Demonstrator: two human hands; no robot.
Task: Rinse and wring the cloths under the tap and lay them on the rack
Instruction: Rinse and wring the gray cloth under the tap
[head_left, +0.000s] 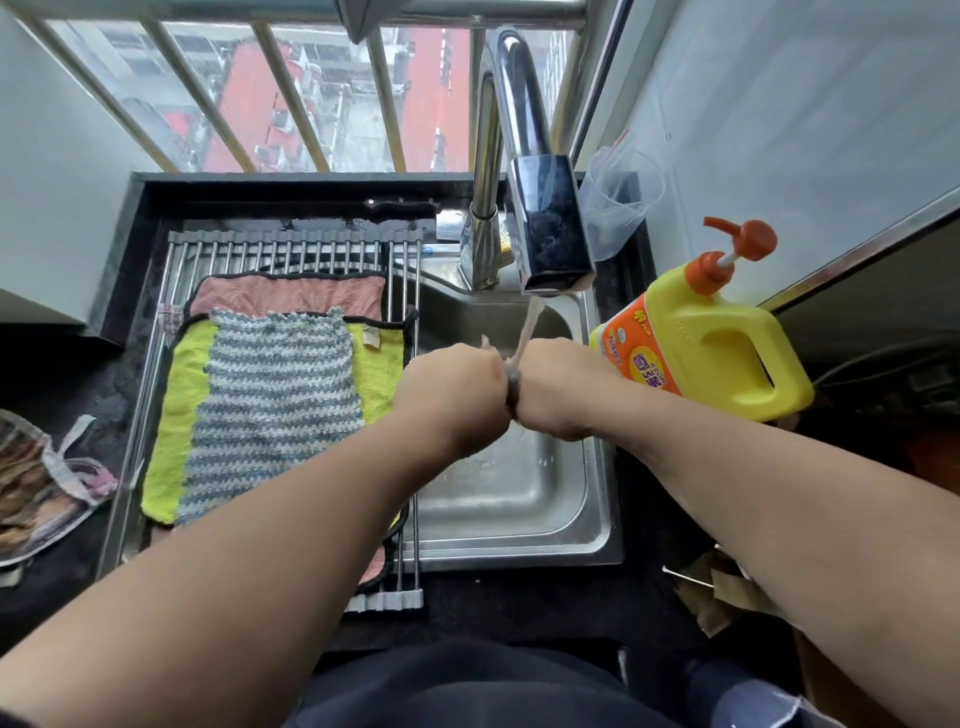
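A small dark cloth (511, 385) is squeezed between the two fists over the sink, only a wet strip of it showing where the knuckles meet. The left hand (452, 387) and right hand (558, 387) press against each other, fingers curled tight round the cloth and mostly hidden under the backs of the hands. A thin stream of water (531, 325) falls from the tap (545, 228) onto the cloth right at the join of the hands. Below them the steel sink (519, 499) holds a shallow wet film on its floor. A roll-up rack (291, 244) of metal rods spans the left part of the sink, and three cloths lie flat on it: a grey-and-white striped cloth (280, 405) on top, a yellow-green cloth (176, 415) with dark edging beneath it, and a pink cloth (285, 293) at the bottom, showing at the far end and again at the near right corner. Just right of the sink stands a yellow soap bottle (717, 343) with an orange pump and orange label, close beside the right wrist. Farther back, right of the tap, sits a clear plastic bag (618, 208). The surface (493, 608) around the sink is dark and wet at the far side. On its left edge lies a crumpled printed bag (31, 467). Beyond the far ledge, metal window bars (291, 93) stand in front of red and grey buildings far below.
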